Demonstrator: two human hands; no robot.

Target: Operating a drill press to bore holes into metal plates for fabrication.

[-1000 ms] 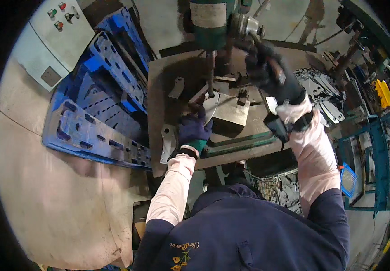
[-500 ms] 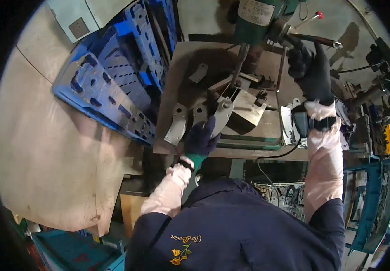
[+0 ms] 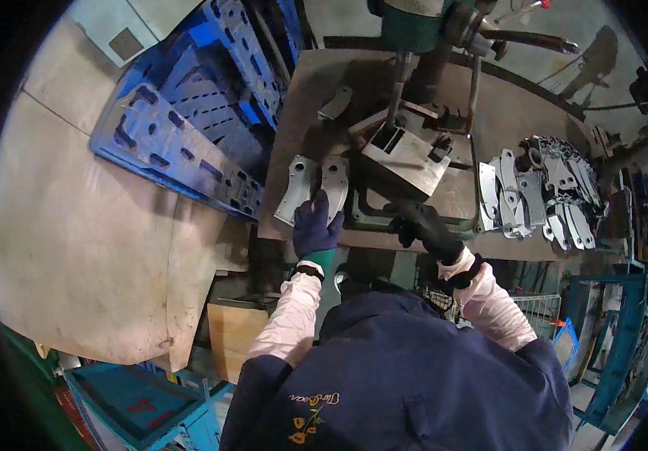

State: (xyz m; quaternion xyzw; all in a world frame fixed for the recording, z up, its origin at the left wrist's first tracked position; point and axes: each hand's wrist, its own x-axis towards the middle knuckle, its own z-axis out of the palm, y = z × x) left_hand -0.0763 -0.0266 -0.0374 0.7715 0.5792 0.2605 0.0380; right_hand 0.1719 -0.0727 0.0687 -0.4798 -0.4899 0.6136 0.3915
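Observation:
My left hand [image 3: 315, 228], in a dark purple glove with a green cuff, is at the lower end of a curved grey metal plate [image 3: 334, 180]. Its fingers and thumb close around that end. Just left of it lies a similar metal plate [image 3: 297, 186] with a hole near the top. My right hand [image 3: 424, 230], black-gloved, hovers over the front edge of the drill press base [image 3: 455, 224], fingers apart and nothing in them. Beyond it a block-shaped metal fixture [image 3: 412, 161] sits under the drill press [image 3: 412, 30].
Many metal plates [image 3: 515, 192] lie heaped on the table's right side. Another plate [image 3: 335, 103] rests at the back left. Blue plastic pallets [image 3: 181, 135] stand left of the table. The press's feed handle [image 3: 530, 39] sticks out to the right. A blue metal frame [image 3: 617, 353] stands at right.
My right hand has come down from the press handle to the base's front edge. My left hand has moved left, and the plate it held beside the fixture is away from there.

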